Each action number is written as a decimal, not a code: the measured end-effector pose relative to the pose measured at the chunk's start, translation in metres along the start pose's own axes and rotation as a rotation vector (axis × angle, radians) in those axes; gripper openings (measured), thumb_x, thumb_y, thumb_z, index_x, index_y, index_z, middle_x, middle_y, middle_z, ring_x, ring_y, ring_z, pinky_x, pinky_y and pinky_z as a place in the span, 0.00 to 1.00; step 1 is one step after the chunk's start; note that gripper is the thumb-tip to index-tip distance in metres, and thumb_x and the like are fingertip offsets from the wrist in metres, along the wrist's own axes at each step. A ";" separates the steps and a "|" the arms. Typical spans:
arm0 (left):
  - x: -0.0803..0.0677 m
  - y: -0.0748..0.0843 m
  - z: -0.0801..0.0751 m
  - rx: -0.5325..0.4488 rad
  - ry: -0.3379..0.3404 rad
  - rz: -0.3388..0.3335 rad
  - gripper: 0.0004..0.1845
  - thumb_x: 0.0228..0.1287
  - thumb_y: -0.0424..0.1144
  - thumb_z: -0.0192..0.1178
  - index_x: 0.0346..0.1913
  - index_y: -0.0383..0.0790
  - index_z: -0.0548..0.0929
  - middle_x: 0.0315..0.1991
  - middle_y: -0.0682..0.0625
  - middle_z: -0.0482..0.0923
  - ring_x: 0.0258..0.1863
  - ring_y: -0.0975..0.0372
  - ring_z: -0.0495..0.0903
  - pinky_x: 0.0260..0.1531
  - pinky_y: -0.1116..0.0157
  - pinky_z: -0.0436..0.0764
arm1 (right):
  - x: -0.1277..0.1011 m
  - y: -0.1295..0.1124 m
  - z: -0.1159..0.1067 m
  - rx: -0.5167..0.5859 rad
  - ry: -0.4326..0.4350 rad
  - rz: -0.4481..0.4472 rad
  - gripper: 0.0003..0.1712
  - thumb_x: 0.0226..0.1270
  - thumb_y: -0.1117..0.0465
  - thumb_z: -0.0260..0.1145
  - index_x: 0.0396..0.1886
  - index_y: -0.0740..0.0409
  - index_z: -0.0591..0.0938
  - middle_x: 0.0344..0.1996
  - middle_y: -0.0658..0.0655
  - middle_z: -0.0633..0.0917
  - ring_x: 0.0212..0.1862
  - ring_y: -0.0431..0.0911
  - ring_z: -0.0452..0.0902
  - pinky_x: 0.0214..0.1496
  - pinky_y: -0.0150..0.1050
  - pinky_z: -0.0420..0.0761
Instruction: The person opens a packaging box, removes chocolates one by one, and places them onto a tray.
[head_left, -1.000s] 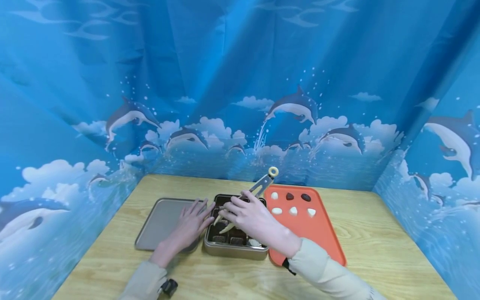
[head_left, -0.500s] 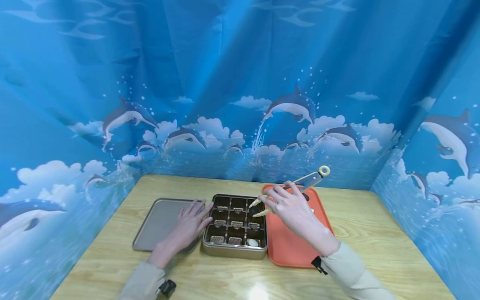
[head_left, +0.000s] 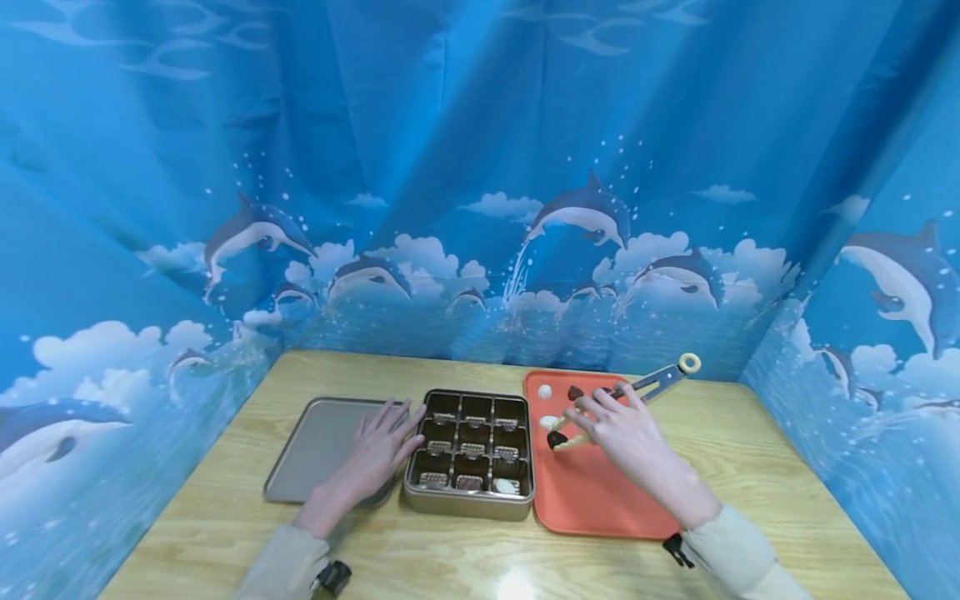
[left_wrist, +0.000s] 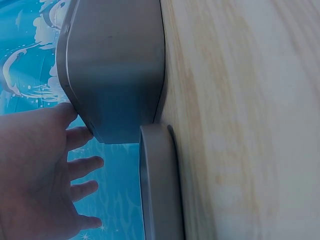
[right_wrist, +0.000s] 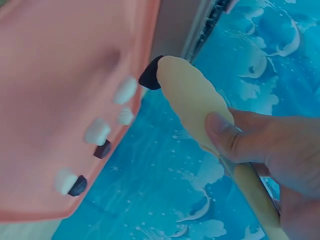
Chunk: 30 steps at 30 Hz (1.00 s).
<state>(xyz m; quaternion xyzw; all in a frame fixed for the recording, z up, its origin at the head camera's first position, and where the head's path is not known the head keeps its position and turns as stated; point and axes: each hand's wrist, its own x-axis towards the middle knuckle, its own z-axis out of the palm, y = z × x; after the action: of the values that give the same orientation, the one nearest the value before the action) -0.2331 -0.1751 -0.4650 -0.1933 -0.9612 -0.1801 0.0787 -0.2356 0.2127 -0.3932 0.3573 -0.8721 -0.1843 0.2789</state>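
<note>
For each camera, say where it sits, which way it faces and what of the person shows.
Head: above, facing forward and down at the table; both hands and sleeves show.
Left wrist: beside the left hand, facing the metal box.
Right wrist: behind the right hand, facing the tongs and orange tray.
Head and right wrist share the dark piece held in the tongs.
</note>
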 end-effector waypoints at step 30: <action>0.000 0.000 0.001 -0.011 0.005 -0.004 0.29 0.80 0.51 0.49 0.77 0.45 0.65 0.78 0.37 0.57 0.78 0.40 0.49 0.70 0.28 0.49 | 0.003 0.004 -0.004 0.083 0.082 0.054 0.39 0.49 0.61 0.82 0.65 0.50 0.81 0.53 0.53 0.84 0.53 0.52 0.77 0.55 0.57 0.73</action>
<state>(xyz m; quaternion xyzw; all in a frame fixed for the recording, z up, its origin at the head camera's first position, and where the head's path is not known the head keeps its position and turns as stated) -0.2330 -0.1754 -0.4657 -0.1916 -0.9604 -0.1859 0.0799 -0.2368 0.2127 -0.3874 0.3520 -0.8762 -0.1258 0.3041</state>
